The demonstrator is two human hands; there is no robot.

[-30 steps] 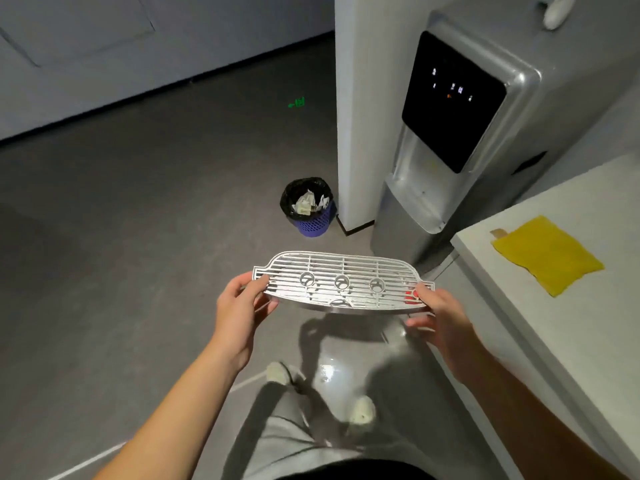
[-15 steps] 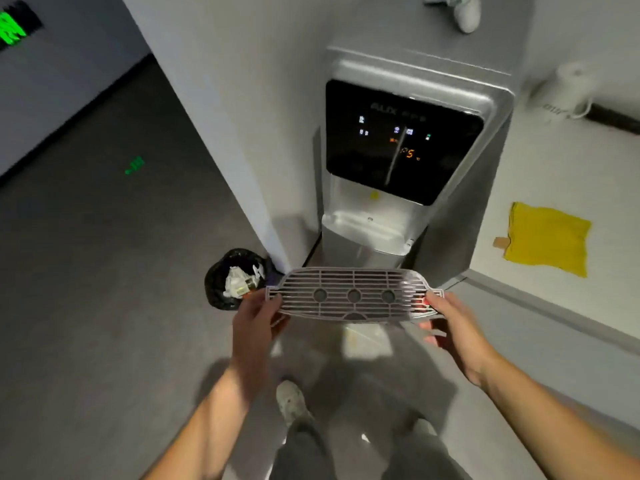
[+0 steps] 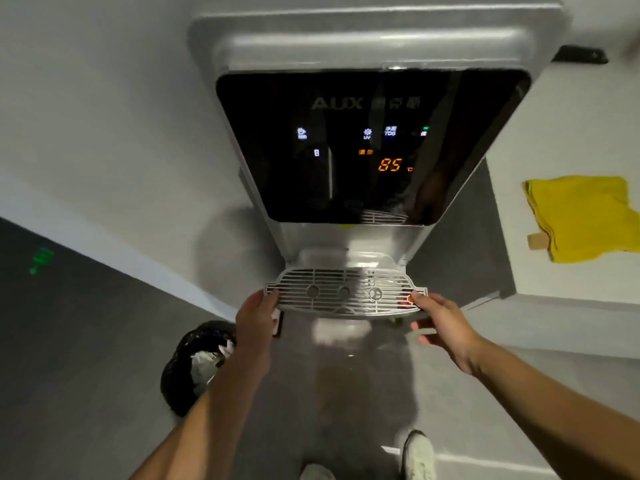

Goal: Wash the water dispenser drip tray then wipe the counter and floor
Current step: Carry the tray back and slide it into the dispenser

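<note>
A: How is the drip tray [image 3: 346, 293] being held?

B: It is gripped at both short ends. The left hand [image 3: 255, 318] is closed on the left end, the thumb laid on top of the grille and the fingers [image 3: 275, 315] curled underneath. The right hand [image 3: 441, 325] is clamped on the right end, the thumb pressed beside a small red mark, the other fingers [image 3: 424, 336] tucked below, slightly spread.

A: And where is the tray placed?

B: It is held level at the front of the water dispenser [image 3: 370, 140], right at the silver recess under the black panel, where "85" is displayed in orange. Whether it is resting on the ledge cannot be told.

A: What else is seen?

B: A yellow cloth [image 3: 581, 218] is laid flat on the white table [image 3: 568, 282] at the right. A black-lined bin [image 3: 197, 367] is stood on the grey floor [image 3: 86, 341] at the left, partly hidden by the left forearm. Two pale shoes are seen at the bottom edge.
</note>
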